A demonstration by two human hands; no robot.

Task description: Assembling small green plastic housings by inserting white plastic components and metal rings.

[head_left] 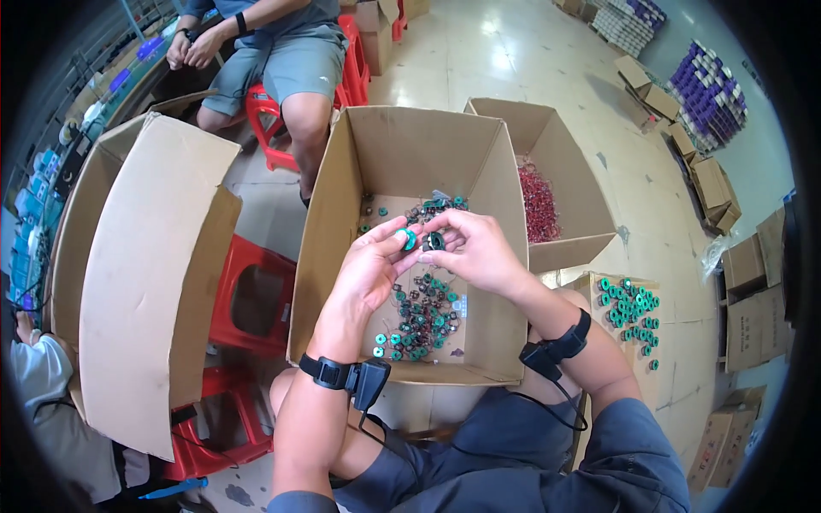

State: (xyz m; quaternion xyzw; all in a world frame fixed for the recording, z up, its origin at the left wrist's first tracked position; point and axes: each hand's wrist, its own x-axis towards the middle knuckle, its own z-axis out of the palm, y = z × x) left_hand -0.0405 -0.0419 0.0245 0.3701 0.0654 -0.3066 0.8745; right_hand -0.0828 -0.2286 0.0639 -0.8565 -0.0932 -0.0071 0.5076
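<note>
Above an open cardboard box, my two hands meet close together. My left hand pinches a small green ring-shaped part between thumb and fingers. Beside it, my right hand grips a dark round part, which looks like a small black ring or coil; its exact kind is hard to make out. Below the hands, on the box floor, lies a loose pile of similar green and dark round parts with thin wires. More of them lie at the far side of the box, partly behind my fingers.
A second box behind on the right holds many red wired pieces. Green round parts lie spread on a cardboard surface at right. Red stools and a tall carton stand left. Another person sits at the back left.
</note>
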